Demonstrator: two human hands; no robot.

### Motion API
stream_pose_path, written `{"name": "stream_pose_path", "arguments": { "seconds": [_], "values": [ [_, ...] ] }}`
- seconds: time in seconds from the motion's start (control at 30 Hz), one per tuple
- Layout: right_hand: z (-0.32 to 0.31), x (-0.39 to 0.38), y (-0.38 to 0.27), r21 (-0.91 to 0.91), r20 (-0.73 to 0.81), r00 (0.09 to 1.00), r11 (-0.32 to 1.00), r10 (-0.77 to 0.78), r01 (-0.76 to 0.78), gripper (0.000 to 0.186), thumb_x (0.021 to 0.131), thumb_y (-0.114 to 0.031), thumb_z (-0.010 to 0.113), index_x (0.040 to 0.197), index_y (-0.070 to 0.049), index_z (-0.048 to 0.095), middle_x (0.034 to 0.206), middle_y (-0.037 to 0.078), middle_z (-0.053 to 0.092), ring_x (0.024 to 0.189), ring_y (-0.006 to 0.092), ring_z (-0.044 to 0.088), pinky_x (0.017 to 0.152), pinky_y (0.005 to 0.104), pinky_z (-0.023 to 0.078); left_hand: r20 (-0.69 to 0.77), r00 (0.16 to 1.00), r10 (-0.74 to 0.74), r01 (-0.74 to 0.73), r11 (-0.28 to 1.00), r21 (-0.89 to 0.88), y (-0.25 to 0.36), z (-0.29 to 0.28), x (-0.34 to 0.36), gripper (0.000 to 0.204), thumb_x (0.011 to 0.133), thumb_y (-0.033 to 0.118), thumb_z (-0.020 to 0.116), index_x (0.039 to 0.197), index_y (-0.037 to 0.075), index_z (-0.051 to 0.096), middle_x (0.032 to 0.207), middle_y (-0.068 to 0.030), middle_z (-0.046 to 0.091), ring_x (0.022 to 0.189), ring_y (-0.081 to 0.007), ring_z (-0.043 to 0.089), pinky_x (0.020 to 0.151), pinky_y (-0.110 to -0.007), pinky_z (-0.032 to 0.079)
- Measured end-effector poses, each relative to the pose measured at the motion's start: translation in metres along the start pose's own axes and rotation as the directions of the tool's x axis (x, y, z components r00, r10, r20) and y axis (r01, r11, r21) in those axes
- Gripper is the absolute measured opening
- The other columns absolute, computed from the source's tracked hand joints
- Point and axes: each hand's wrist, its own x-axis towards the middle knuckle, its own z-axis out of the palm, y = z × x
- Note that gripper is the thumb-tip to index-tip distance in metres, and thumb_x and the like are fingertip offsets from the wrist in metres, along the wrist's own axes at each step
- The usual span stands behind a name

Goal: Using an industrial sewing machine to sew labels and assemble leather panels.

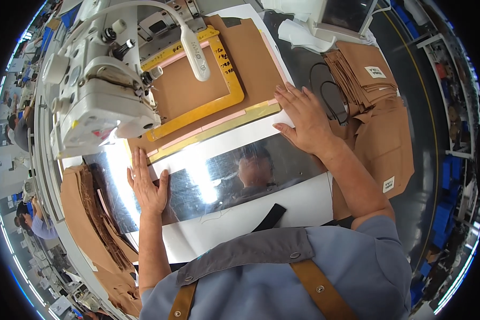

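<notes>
My left hand (146,184) lies with fingers stretched out, its fingertips at the left end of a pale yellow strip edged in pink (213,128) along the brown piece (256,64). My right hand (301,114) rests open with fingertips on the strip's right end. Both reach over a shiny metal plate (234,194) and a white sheet (304,205). On the brown piece sits a yellow frame (232,80) under the white sewing machine head (98,106).
Stacks of brown pieces lie at right (378,144) and left (82,208). A monitor (346,16) stands at back right, with a black cable (330,88) nearer. Several co-workers (34,224) sit in the far left background.
</notes>
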Motion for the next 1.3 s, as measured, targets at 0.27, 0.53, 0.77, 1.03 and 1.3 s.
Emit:
{"name": "stream_pose_path", "arguments": {
  "seconds": [0.27, 0.53, 0.77, 1.03, 1.3],
  "values": [
    [-0.004, 0.006, -0.009, 0.001, -0.109, 0.993, 0.999, -0.036, 0.037, 0.063, 0.095, -0.043, 0.066, 0.143, -0.004, 0.056, 0.15, 0.016, 0.055, 0.145, 0.0335, 0.045, 0.117, 0.0557, 0.034, -0.067, 0.995, -0.075, 0.075, 0.997, -0.013, -0.003, 0.0, -0.007, 0.088, 0.089, 0.051, 0.064, 0.157, 0.002, 0.038, 0.163, -0.0213, 0.037, 0.153, -0.0346, 0.034, 0.125, -0.057, 0.016],
    [0.013, 0.001, 0.002, -0.045, -0.063, 0.996, 0.997, -0.061, 0.058, 0.061, 0.098, -0.04, 0.061, 0.146, -0.003, 0.053, 0.152, 0.019, 0.053, 0.147, 0.0371, 0.044, 0.119, 0.0558, 0.031, -0.176, 0.98, -0.091, 0.092, 0.996, 0.001, -0.001, 0.004, -0.005, 0.089, 0.092, 0.06, 0.057, 0.157, 0.003, 0.039, 0.163, -0.0196, 0.039, 0.154, -0.0348, 0.031, 0.126, -0.053, 0.014],
    [0.015, 0.005, 0.003, -0.077, -0.014, 0.997, 0.994, -0.082, 0.081, 0.06, 0.1, -0.039, 0.059, 0.147, -0.002, 0.052, 0.153, 0.019, 0.052, 0.147, 0.0368, 0.042, 0.121, 0.054, 0.029, -0.162, 0.973, -0.165, 0.162, 0.986, -0.029, -0.004, 0.009, -0.007, 0.095, 0.089, 0.064, 0.051, 0.154, -0.004, 0.041, 0.162, -0.0205, 0.039, 0.155, -0.0332, 0.029, 0.127, -0.054, 0.012],
    [0.016, 0.004, 0.003, -0.056, -0.016, 0.996, 0.995, -0.083, 0.082, 0.06, 0.101, -0.038, 0.059, 0.148, -0.002, 0.051, 0.155, 0.018, 0.05, 0.148, 0.037, 0.042, 0.121, 0.0542, 0.029, -0.172, 0.971, -0.168, 0.168, 0.986, -0.014, -0.005, 0.013, -0.008, 0.093, 0.09, 0.064, 0.05, 0.153, -0.004, 0.044, 0.162, -0.0181, 0.041, 0.156, -0.0302, 0.029, 0.128, -0.055, 0.011],
    [0.016, 0.001, 0.005, -0.047, -0.038, 0.996, 0.996, -0.081, 0.079, 0.058, 0.099, -0.036, 0.06, 0.148, -0.005, 0.053, 0.154, 0.016, 0.052, 0.148, 0.0347, 0.042, 0.121, 0.0546, 0.03, -0.19, 0.978, -0.09, 0.093, 0.996, 0.009, -0.004, 0.01, -0.01, 0.082, 0.094, 0.059, 0.052, 0.152, 0.002, 0.049, 0.157, -0.0141, 0.05, 0.153, -0.0254, 0.035, 0.128, -0.053, 0.009]
  ]
}}
